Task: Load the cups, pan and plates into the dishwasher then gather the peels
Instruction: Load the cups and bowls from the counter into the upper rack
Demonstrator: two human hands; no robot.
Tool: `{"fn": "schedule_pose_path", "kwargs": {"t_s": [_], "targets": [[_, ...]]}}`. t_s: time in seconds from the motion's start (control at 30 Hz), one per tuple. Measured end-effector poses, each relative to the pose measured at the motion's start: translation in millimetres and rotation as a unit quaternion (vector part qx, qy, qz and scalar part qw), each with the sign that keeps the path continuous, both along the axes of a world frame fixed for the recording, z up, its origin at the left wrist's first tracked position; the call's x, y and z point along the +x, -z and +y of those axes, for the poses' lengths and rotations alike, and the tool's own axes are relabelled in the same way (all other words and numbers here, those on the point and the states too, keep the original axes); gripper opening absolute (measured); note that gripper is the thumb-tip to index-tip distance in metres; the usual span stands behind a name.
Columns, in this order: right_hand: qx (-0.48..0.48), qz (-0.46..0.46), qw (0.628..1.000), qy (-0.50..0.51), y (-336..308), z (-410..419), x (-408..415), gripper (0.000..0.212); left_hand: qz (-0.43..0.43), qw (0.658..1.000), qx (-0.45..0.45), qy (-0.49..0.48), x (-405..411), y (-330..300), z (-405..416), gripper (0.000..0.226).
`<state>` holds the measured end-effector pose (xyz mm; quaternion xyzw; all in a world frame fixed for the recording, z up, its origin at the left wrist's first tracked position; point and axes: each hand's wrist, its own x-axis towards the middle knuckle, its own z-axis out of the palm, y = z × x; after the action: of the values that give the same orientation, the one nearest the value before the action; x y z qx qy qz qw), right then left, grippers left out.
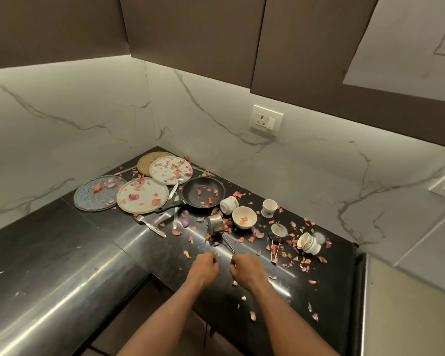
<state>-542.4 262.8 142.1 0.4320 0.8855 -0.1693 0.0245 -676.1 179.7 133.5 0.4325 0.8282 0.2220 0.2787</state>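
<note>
Several plates (142,195) lie at the back left of the black counter (254,299), dotted with peels. A black frying pan (203,191) sits right of them, handle toward the plates. White cups (229,205) (269,208) (309,243), a white bowl (244,217) and two small steel strainers (215,224) (278,232) stand or lie to the right. Pink onion peels (305,263) are scattered across the counter. My left hand (204,268) and my right hand (246,269) hover over the front of the counter, fingers curled, holding nothing I can see.
Forks (149,224) and a knife (175,217) lie near the pan. A marble wall with a socket (267,120) backs the counter, dark cabinets hang above. The counter's right edge (359,278) meets a pale surface. Floor shows below the L-shaped front edge.
</note>
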Motion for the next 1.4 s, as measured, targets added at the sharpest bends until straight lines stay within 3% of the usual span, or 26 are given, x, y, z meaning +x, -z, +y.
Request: {"fn": "schedule_pose_path", "kwargs": {"t_s": [0.3,0.5,0.63,0.7,0.77,0.83,1.0,1.23,1.4], "targets": [[-0.023,-0.018,0.999,0.016,10.2,56.1,-38.5,0.018,0.002,0.999,0.022,-0.028,-45.1,13.1,59.4,0.019],[-0.057,-0.014,0.996,0.074,28.5,97.6,-63.3,0.015,0.031,0.998,0.034,-0.033,-83.3,20.5,106.1,0.069],[-0.088,-0.010,0.993,0.073,35.9,102.1,-82.1,0.030,-0.006,1.000,-0.005,0.010,-100.1,31.6,122.0,0.096],[-0.115,-0.019,0.991,0.073,45.2,99.4,-88.4,0.032,-0.030,0.999,0.000,0.023,-103.0,38.6,124.7,0.096],[-0.126,-0.023,0.988,0.087,55.0,95.6,-91.8,0.015,-0.041,0.998,0.009,0.038,-104.2,46.2,125.6,0.095],[-0.122,-0.018,0.987,0.100,62.7,95.6,-93.5,0.013,-0.046,0.998,0.021,0.037,-104.7,49.7,127.2,0.092],[-0.098,-0.014,0.991,0.093,65.2,97.5,-88.3,0.013,-0.054,0.997,0.050,0.021,-104.4,42.7,132.5,0.062],[-0.082,0.090,0.985,0.124,40.3,84.2,-64.6,0.018,-0.058,0.993,0.105,0.003,-86.9,19.1,126.2,0.071],[-0.154,0.167,0.963,0.143,35.4,68.7,-41.1,0.007,-0.067,0.984,0.161,-0.044,-55.9,7.9,103.9,0.070]]}}
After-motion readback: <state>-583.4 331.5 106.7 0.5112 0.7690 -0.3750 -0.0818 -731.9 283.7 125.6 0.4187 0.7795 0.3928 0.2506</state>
